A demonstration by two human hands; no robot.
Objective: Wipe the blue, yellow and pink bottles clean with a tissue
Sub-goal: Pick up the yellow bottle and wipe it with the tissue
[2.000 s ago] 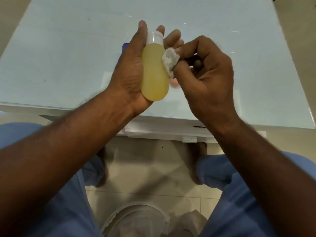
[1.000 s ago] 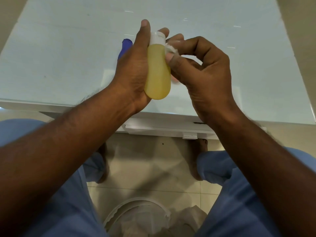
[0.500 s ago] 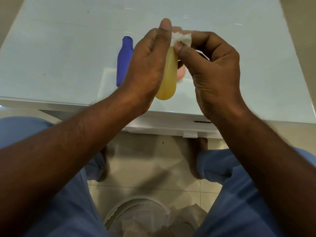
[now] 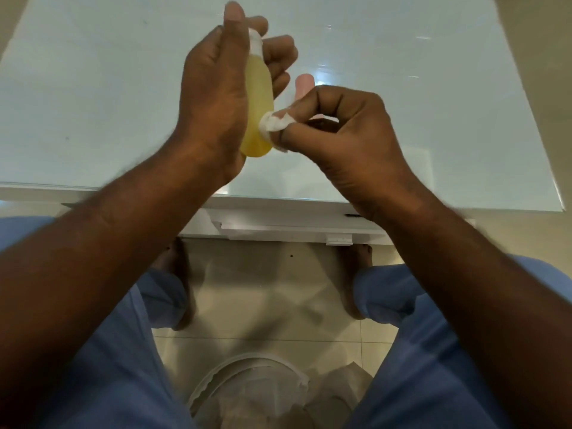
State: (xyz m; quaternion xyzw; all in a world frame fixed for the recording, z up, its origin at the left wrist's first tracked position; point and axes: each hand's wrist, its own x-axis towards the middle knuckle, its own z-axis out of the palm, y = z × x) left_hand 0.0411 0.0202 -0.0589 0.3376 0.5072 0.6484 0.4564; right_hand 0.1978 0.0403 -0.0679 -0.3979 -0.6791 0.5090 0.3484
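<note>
Above the near edge of the pale glass table (image 4: pixel 93 88), the left hand (image 4: pixel 213 97) holds the yellow bottle (image 4: pixel 258 109) upright, fingers curled round its far side and the thumb raised beside the white cap (image 4: pixel 255 46); the bottle's rounded base pokes out below the palm. Just right of it, the right hand (image 4: pixel 346 134) pinches a crumpled white tissue (image 4: pixel 274 126) between thumb and forefinger, the wad touching the bottle's lower right side. Behind that hand, farther on the table, the tip of the pink bottle (image 4: pixel 305 83) shows, mostly hidden. Nearest, between blue-trousered knees (image 4: pixel 433 351), a white-lined bin (image 4: pixel 247 391) sits on the tiled floor.
</note>
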